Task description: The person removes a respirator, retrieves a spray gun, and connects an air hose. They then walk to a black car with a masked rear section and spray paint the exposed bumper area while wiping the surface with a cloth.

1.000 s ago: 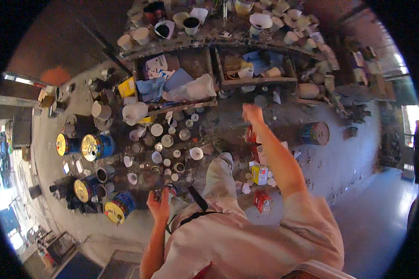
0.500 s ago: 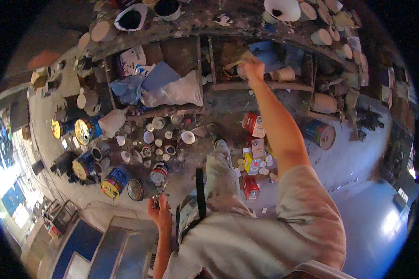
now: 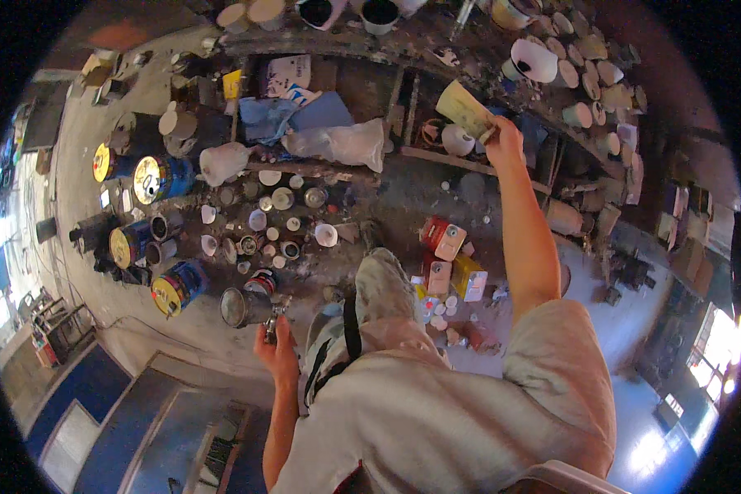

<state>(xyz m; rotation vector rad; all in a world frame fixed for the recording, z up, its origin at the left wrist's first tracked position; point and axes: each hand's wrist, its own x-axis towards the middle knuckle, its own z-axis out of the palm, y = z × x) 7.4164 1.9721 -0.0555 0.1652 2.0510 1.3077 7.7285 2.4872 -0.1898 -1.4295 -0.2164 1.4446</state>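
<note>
Messy counter (image 3: 346, 45) up top, and at the shelf (image 3: 436, 158) below it the right hand (image 3: 506, 144) has fingers pinched on one end of a yellow sheet (image 3: 463, 108), long axis running up-left from them, left hand (image 3: 281, 354) well away holding some metal tool (image 3: 271, 331)

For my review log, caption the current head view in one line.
Right hand holds a pale yellow sheet; left hand grips a metallic tool.

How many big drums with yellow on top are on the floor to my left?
4: one drum uppermost, a second drum just right of it, a third drum below those, and a fourth drum lowest, nearest your left hand. Others may be hidden.
</note>
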